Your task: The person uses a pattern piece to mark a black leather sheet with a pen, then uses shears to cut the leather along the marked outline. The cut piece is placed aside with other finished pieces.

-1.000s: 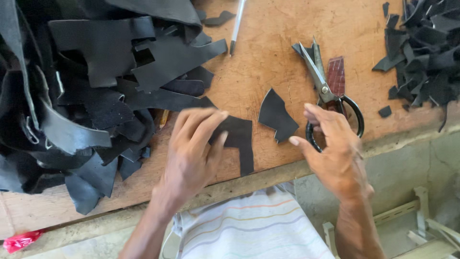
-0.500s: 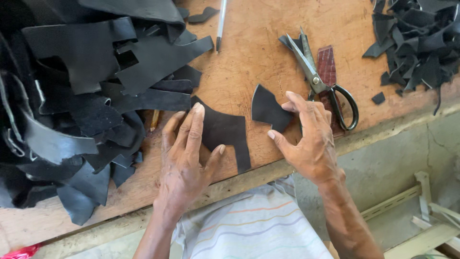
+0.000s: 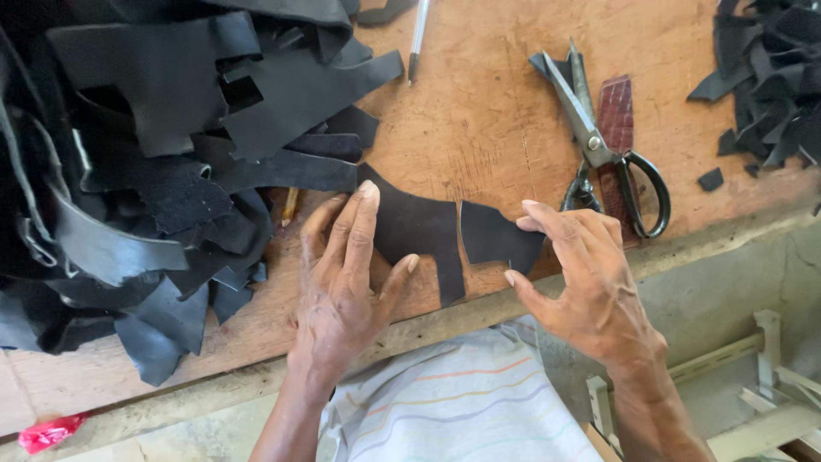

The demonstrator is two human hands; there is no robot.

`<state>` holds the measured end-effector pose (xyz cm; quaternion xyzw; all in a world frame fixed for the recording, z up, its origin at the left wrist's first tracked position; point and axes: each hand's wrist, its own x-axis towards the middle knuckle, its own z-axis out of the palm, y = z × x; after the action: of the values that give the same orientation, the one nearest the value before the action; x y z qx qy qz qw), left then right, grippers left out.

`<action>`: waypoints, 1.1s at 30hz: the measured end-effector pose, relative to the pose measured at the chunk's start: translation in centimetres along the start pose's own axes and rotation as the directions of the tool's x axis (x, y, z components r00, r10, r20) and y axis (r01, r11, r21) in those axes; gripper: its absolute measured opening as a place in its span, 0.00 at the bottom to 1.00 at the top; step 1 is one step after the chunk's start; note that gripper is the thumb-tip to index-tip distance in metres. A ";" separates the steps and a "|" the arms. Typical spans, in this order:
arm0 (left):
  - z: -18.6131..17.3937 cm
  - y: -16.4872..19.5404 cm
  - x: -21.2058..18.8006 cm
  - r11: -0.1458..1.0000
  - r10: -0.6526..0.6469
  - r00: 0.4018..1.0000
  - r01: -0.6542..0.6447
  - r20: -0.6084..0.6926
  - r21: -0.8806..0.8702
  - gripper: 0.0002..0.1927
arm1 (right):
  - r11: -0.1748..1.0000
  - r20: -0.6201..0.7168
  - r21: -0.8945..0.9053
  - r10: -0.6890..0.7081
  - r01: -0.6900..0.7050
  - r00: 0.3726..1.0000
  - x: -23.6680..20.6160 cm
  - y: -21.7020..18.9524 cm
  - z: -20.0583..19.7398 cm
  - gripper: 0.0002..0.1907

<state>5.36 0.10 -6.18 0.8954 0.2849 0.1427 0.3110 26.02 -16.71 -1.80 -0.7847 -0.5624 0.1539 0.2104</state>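
Observation:
My left hand (image 3: pixel 346 265) lies flat with spread fingers on a large curved piece of black leather (image 3: pixel 419 227) near the front edge of the wooden table (image 3: pixel 487 120). My right hand (image 3: pixel 577 278) touches a smaller black leather piece (image 3: pixel 496 237) with its fingertips, pushing it up beside the larger piece. The two pieces lie side by side, nearly touching. Neither hand grips anything.
A big heap of black leather offcuts (image 3: pixel 154 154) fills the left of the table. Large scissors (image 3: pixel 599 141) lie on a dark red strip (image 3: pixel 617 120) at the right. More black scraps (image 3: pixel 770 77) sit far right. A pen (image 3: pixel 417 38) lies at the top.
My right hand left the scissors and slid the small leather piece left toward the larger one. My left hand shifted a little and stayed flat on the large piece.

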 end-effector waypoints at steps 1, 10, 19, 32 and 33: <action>0.1 -0.1 -0.1 1.000 0.001 1.000 -0.001 0.004 -0.001 0.44 | 1.000 0.006 0.003 -0.003 0.003 1.000 0.0 0.0 0.0 0.44; -0.4 -0.7 -0.3 0.984 -0.049 0.992 0.028 -0.118 -0.176 0.35 | 0.997 0.053 0.071 -0.035 0.031 0.998 0.7 1.9 -0.8 0.50; -0.4 1.7 1.9 0.989 -0.108 0.988 0.095 -0.114 -0.116 0.31 | 0.977 0.085 0.206 -0.080 0.061 0.993 1.1 4.9 -1.7 0.47; -0.1 1.4 2.0 0.981 -0.121 0.973 0.087 -0.194 -0.174 0.21 | 0.977 0.072 0.195 -0.105 0.089 0.992 1.5 5.4 -1.3 0.44; -0.1 1.3 2.0 0.981 -0.126 0.973 0.092 -0.192 -0.173 0.22 | 0.978 0.062 0.186 -0.108 0.095 0.992 1.6 5.4 -1.2 0.43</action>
<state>7.49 0.51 -5.11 0.8309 0.3513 0.2383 0.3598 31.53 -16.92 -3.44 -0.7264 -0.5923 0.2218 0.2689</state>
